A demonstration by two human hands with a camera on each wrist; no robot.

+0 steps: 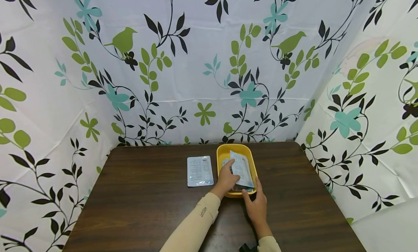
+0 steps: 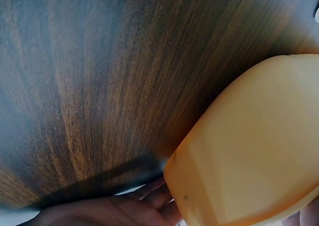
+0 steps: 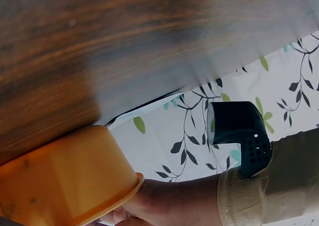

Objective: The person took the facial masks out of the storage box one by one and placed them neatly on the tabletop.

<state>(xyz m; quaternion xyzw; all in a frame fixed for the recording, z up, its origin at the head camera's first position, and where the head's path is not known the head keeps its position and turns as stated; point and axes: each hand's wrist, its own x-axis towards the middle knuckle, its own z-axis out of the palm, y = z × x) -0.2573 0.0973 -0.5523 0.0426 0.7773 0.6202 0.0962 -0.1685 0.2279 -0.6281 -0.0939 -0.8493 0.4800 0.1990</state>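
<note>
In the head view a yellow plastic tray (image 1: 221, 149) stands on the table, holding several flat packets. My left hand (image 1: 226, 179) reaches in over its left side and grips the upper white printed packet (image 1: 243, 168), thumb and forefinger at its left edge. That packet lies slanted toward the tray's right wall. My right hand (image 1: 256, 204) holds the tray's near right corner, thumb in front and fingers along the right side. The right wrist view shows this hand (image 3: 159, 202) at the tray's rim (image 3: 130, 188). Left of the tray lies another white printed packet (image 1: 200, 171), flat.
The dark wood-grain table (image 1: 147, 201) ends at a far edge just behind the tray. A curtain (image 1: 202, 63) with leaves and birds hangs behind and at the sides. A black camera mount (image 3: 244, 131) sits on the right sleeve.
</note>
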